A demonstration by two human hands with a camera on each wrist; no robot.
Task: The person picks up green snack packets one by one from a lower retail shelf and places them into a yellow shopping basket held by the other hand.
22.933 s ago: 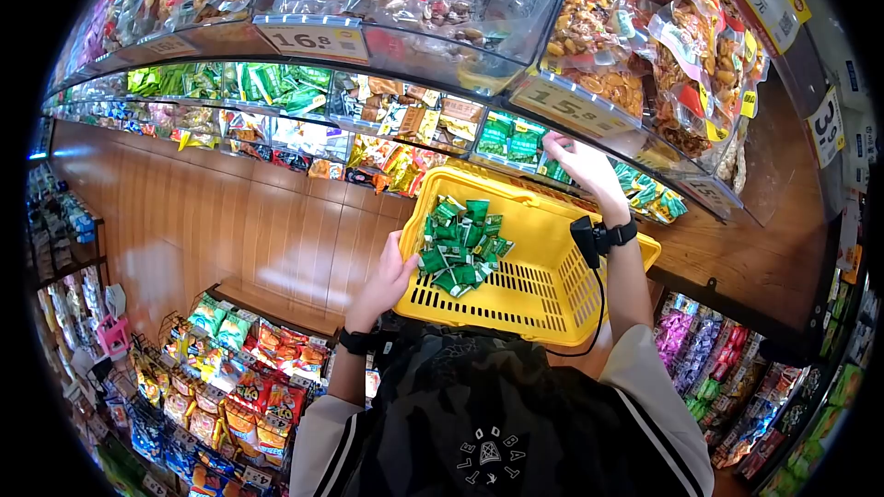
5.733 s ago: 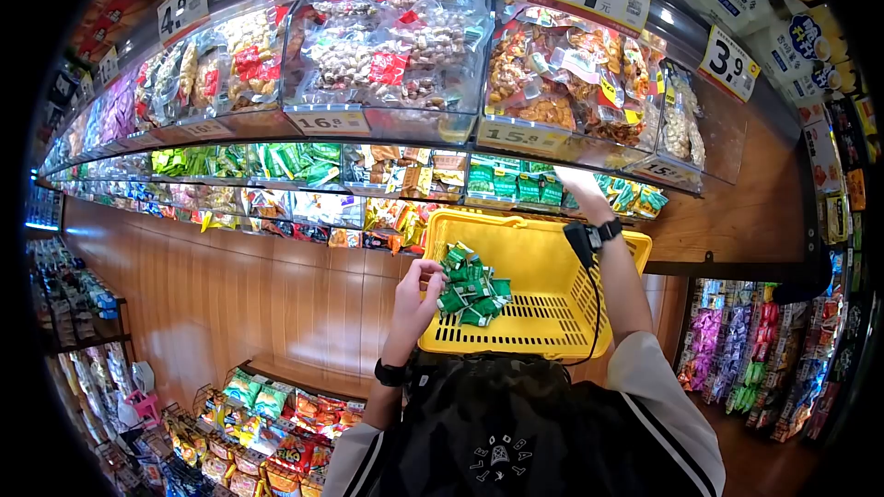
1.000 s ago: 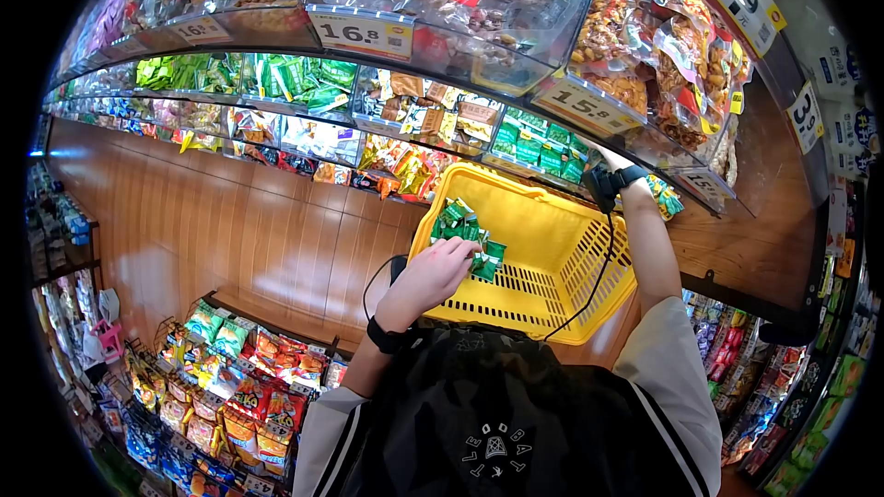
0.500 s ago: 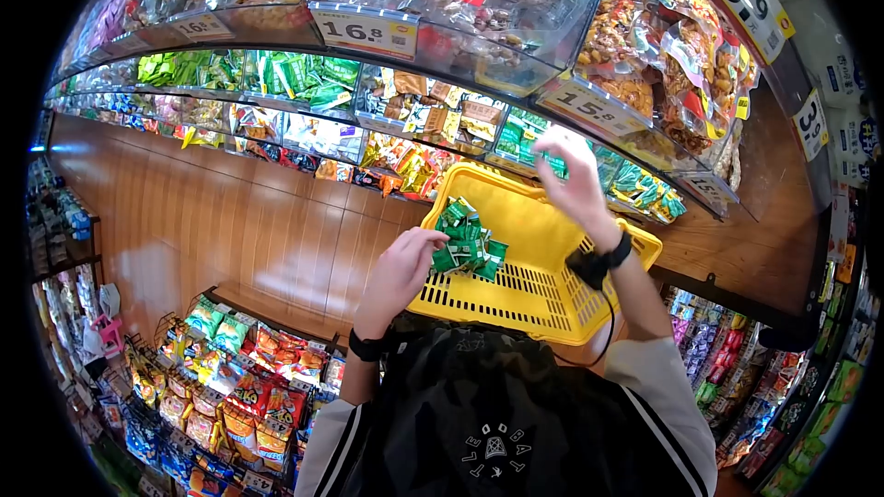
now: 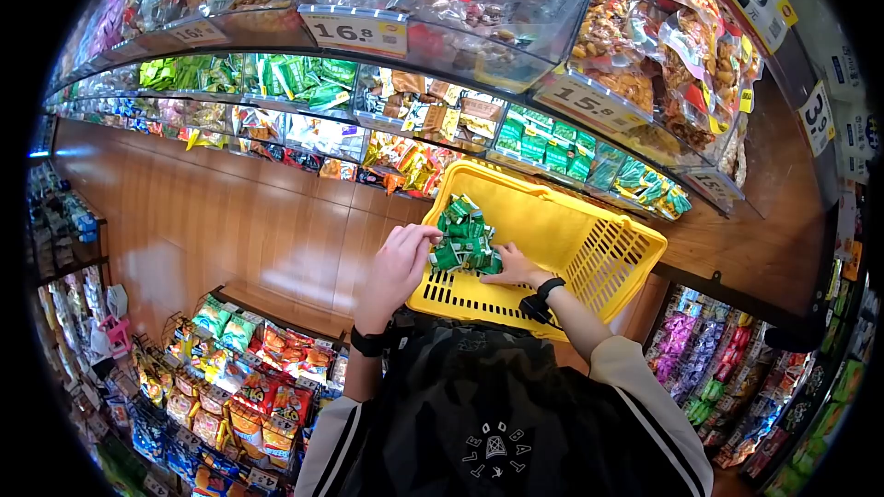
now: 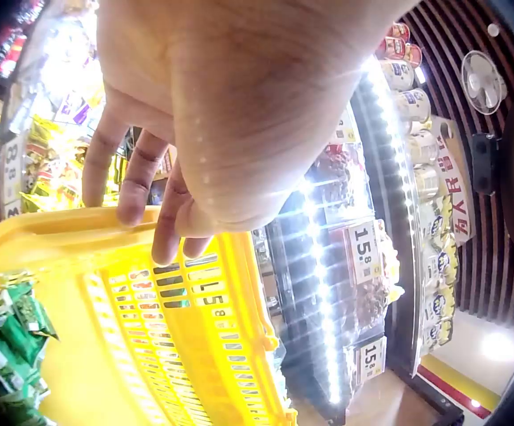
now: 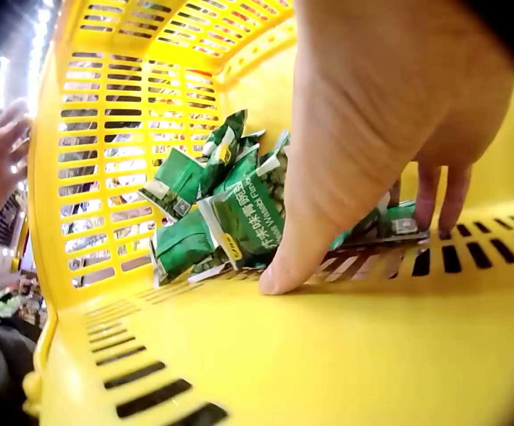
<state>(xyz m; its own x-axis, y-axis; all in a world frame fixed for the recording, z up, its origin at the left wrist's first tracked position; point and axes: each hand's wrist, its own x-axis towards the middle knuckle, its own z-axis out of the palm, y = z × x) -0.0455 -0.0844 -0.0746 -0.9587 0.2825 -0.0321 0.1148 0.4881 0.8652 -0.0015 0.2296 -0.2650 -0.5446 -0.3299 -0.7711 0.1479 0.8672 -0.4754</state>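
Note:
My left hand (image 5: 398, 262) is at the left rim of a yellow shopping basket (image 5: 543, 207). In the left wrist view its fingers hang loosely bent over the rim, with nothing between them. My right hand (image 5: 522, 268) reaches down inside the basket, beside a pile of small green snack packets (image 5: 465, 237). Seen from the right wrist, the thumb and fingers are spread and fairly straight, with their tips at the slotted floor. Several packets (image 7: 244, 209) lie left of the thumb; others are partly hidden behind the hand.
Behind the basket, a lower shelf holds more green packets (image 5: 548, 142). A clear bin of bagged nuts (image 5: 516, 0) overhangs it. Bagged snacks (image 5: 249, 368) stand on a rack at lower left, and colourful packets (image 5: 700, 350) hang at lower right. A wooden floor (image 5: 230, 193) shows at left.
My right hand has come back from the shelf, down into the basket next to the packets. My left hand has drawn back from over the packets to the left rim.

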